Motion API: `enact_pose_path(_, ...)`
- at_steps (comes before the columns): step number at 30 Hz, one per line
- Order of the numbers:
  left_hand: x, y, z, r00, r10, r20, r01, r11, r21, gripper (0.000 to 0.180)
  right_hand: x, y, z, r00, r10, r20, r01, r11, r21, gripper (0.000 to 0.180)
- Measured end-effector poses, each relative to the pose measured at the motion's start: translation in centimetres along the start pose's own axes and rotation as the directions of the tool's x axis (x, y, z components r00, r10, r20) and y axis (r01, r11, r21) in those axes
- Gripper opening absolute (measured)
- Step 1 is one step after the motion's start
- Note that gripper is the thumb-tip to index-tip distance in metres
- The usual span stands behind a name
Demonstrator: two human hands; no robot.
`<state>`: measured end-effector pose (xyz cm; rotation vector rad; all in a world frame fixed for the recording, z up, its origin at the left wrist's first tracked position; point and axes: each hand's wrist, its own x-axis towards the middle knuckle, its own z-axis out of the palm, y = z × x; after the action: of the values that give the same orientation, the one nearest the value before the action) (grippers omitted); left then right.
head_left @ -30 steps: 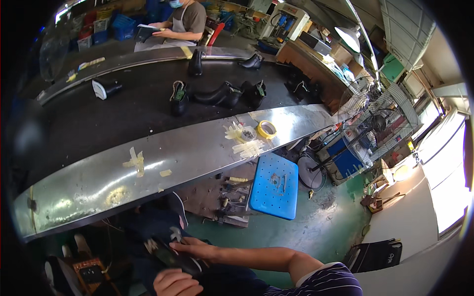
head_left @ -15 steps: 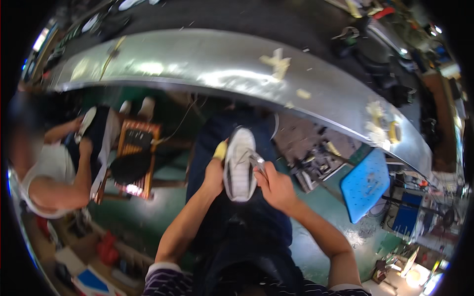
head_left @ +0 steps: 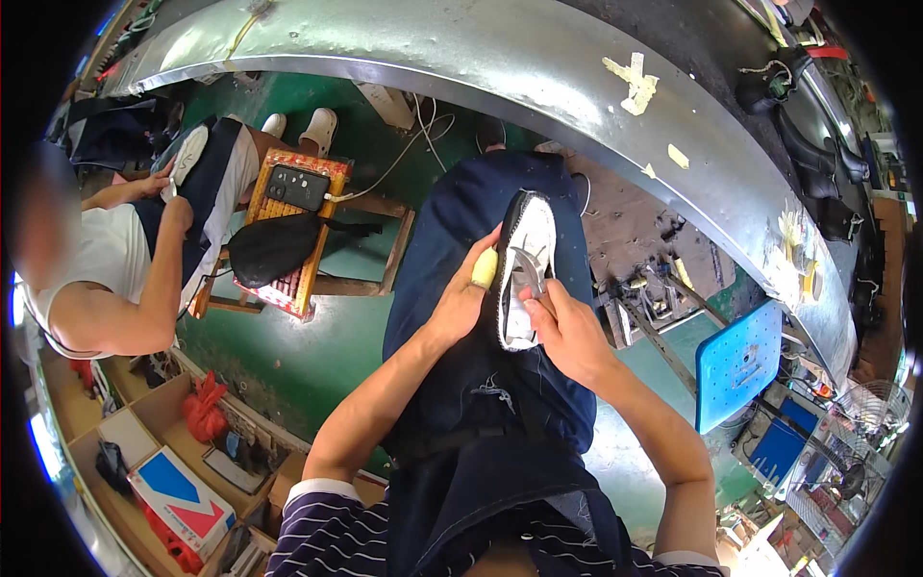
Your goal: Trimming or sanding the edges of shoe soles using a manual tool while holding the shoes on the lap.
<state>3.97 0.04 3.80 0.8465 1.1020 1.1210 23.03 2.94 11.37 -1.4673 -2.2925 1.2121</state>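
Observation:
A white shoe (head_left: 540,223) with a dark edge lies over my lap, on the dark blue apron (head_left: 447,240). My left hand (head_left: 469,298) grips it along its left side, the thumb in a yellow finger cover (head_left: 485,268). In my right hand (head_left: 571,332) is a metal hand tool (head_left: 526,260) with a curved end, closed in the fingers. The tool's end sits over the shoe's opening; whether it touches the lining I cannot tell. The tool's exact kind is partly hidden by my fingers.
A long metal bench (head_left: 404,43) curves across the front. To the left, a co-worker (head_left: 115,279) holds another white shoe (head_left: 189,154) beside a wooden stool (head_left: 306,279) bearing a black bag (head_left: 272,250). A blue stool (head_left: 738,365) stands right; cardboard boxes (head_left: 178,409) lie lower left.
The shoe has tilted, showing more of its dark left edge, and the tool's curved end now lies over the opening. My view has shifted, with the bench higher in the picture.

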Motion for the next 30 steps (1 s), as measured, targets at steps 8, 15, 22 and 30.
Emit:
enact_pose_path(8, -0.1, -1.6, -0.1, 0.99, 0.117, 0.079, -0.1, 0.976, -0.193, 0.082, 3.1, -3.1, -7.3, 1.0, -0.013, 0.011, 0.012, 0.998, 0.068, 0.028)
enact_pose_path(15, 0.4, -1.9, 0.4, 0.996, 0.083, 0.026, -0.081, 0.996, -0.046, 0.068, 1.9, -0.7, -7.4, 0.896, 0.016, 0.444, 0.09, 0.972, -0.216, 0.022)
enact_pose_path(22, -0.6, -0.9, -0.3, 1.0, 0.025, 0.012, -0.023, 0.987, -0.156, 0.059, 3.2, -2.8, -4.4, 0.923, -0.161, 0.349, 0.326, 0.809, -0.49, 0.032)
enact_pose_path(30, 0.5, -1.6, -1.5, 0.977, -0.211, 0.042, 0.215, 0.953, -0.213, 0.072, 2.1, -0.3, 0.4, 1.0, -0.008, 0.012, 0.01, 0.981, -0.192, 0.035)
